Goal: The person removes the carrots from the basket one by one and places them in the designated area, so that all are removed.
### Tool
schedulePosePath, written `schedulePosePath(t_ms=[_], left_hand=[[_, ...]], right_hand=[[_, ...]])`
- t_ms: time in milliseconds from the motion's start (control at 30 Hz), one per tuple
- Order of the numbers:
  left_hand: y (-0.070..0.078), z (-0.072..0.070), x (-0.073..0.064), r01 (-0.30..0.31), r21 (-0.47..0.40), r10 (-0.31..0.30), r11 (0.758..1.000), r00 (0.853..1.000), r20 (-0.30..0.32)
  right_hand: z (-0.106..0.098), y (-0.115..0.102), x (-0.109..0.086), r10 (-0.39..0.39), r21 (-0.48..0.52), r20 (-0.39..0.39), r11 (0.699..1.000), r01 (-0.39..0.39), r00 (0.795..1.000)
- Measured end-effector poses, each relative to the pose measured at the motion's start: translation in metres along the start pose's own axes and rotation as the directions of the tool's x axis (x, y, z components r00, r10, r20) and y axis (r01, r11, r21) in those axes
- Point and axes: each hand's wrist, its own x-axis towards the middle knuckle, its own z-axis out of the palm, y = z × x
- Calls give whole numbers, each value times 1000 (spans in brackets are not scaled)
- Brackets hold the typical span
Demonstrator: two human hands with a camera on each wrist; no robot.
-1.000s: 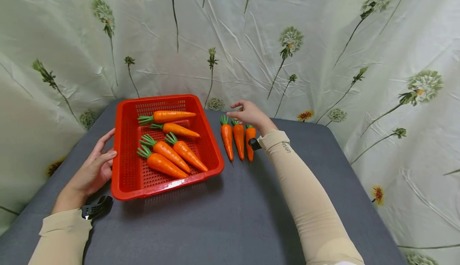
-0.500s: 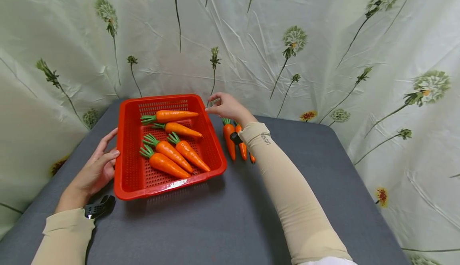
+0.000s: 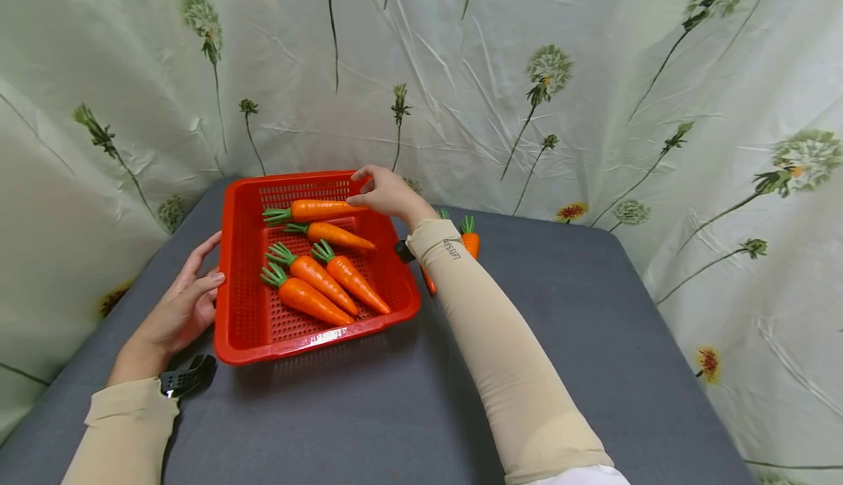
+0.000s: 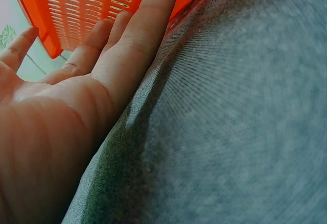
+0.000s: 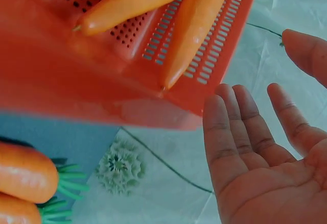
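A red plastic basket (image 3: 245, 355) with perforated sides stands on the left part of the table. Several orange carrots (image 3: 358, 284) with green tops lie in it. My left hand (image 3: 178, 317) is at the basket's left wall; in the left wrist view its straight fingers (image 4: 134, 45) touch the outer side. Over the far right corner of the basket reaches my right hand (image 3: 390, 197), near the tip of the rearmost carrot (image 3: 316, 211). In the right wrist view, its palm (image 5: 286, 193) shows with nothing in it and its fingers apart from the carrots.
Right of the basket, more carrots (image 3: 470, 242) lie on the grey tablecloth (image 3: 560, 309), partly hidden behind my right forearm. Two of these carrots (image 5: 25, 175) show at the lower left of the right wrist view. A flowered curtain (image 3: 481, 90) rises behind the table.
My right hand has moved left from above the carrots on the table to the basket's far right corner. The left hand stays at the basket's side. The view has shifted slightly.
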Motion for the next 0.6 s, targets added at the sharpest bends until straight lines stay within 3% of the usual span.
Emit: schedulePosePath(t_ms=[267,600], left_hand=[[2,3,0,38,75,-34,996,998,-53],[3,2,0,45,83,-40,996,997,-62]], right_hand=[[11,-2,10,-18,-42,-8,999,18,1000],[26,-3,19,-14,-166,57,986,24,998]])
